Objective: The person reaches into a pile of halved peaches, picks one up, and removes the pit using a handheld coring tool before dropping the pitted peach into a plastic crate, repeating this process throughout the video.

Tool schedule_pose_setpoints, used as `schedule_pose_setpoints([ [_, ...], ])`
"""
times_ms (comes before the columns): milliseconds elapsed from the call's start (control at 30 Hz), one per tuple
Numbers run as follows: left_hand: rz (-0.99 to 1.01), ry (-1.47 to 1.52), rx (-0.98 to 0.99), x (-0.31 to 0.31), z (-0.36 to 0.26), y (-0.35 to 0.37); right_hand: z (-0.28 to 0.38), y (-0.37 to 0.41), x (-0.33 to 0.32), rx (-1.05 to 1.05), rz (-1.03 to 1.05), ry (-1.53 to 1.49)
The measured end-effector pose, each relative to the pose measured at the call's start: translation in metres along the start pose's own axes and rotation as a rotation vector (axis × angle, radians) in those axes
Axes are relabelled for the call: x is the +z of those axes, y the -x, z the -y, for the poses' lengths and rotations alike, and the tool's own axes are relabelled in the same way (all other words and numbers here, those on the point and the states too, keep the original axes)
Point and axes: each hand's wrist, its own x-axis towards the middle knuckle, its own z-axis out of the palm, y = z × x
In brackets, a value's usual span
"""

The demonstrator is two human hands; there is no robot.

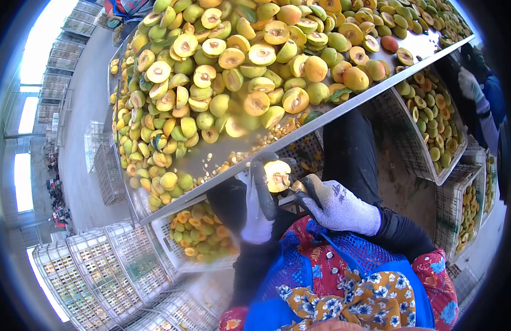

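Note:
My left hand point(260, 190), in a grey-palmed work glove, is closed around a cut peach half point(277, 176), its pale flesh and brownish centre facing up. Close against the fruit's right side is my right hand point(338, 205), in a similar white and grey glove. Its thumb and fingers are pinched together at the peach's edge; whatever small thing they grip is mostly hidden. Both hands are just off the near edge of a metal table point(321, 118), above my lap. Piled on that table are many halved and whole yellow-green peaches point(228, 60), some showing pits.
Loose pits point(277, 132) lie along the table's raised rim. Below it stands a crate of peach halves point(203, 231); another full crate point(429, 121) is at the right. Stacked white crates point(101, 270) fill the lower left. A co-worker's gloved hand point(469, 85) shows at far right.

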Motion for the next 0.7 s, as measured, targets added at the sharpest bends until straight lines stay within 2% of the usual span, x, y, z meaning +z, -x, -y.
schedule_pose_setpoints([
  [33, -0.059, -0.187, 0.070, 0.009, 0.001, 0.005, 0.002, 0.000, 0.000, -0.020, -0.001, 0.031],
  [167, -0.123, -0.170, 0.072, 0.025, 0.000, 0.015, 0.005, 0.001, 0.004, 0.082, 0.087, 0.091],
  [233, -0.189, -0.262, 0.133, 0.023, 0.012, 0.017, 0.005, 0.002, 0.006, -0.066, 0.071, 0.160],
  [300, -0.260, -0.300, 0.221, 0.025, 0.024, 0.017, 0.001, 0.002, 0.009, -0.080, 0.096, 0.024],
  [367, -0.270, -0.386, 0.305, 0.035, 0.019, 0.021, -0.007, -0.002, 0.013, 0.040, 0.161, -0.319],
  [433, -0.262, -0.437, 0.434, 0.035, 0.026, 0.022, -0.007, 0.000, 0.000, 0.023, 0.303, -0.572],
  [467, -0.247, -0.475, 0.425, 0.030, 0.032, 0.021, -0.007, 0.001, -0.007, 0.028, 0.378, -0.694],
  [500, -0.210, -0.394, 0.394, 0.028, 0.034, 0.021, -0.017, 0.000, 0.000, 0.272, 0.591, -1.457],
  [533, -0.172, -0.314, 0.362, 0.027, 0.036, 0.022, -0.023, -0.002, 0.004, 0.725, 0.705, -2.133],
  [567, -0.133, -0.234, 0.327, 0.027, 0.038, 0.023, -0.024, 0.000, 0.005, 0.845, 0.751, -2.296],
  [633, -0.089, -0.072, 0.217, 0.027, 0.038, 0.020, -0.028, 0.003, 0.010, 0.777, 0.830, -2.420],
  [700, -0.070, 0.038, 0.108, 0.021, 0.044, 0.017, -0.027, 0.007, 0.010, 0.797, 0.755, -2.374],
])
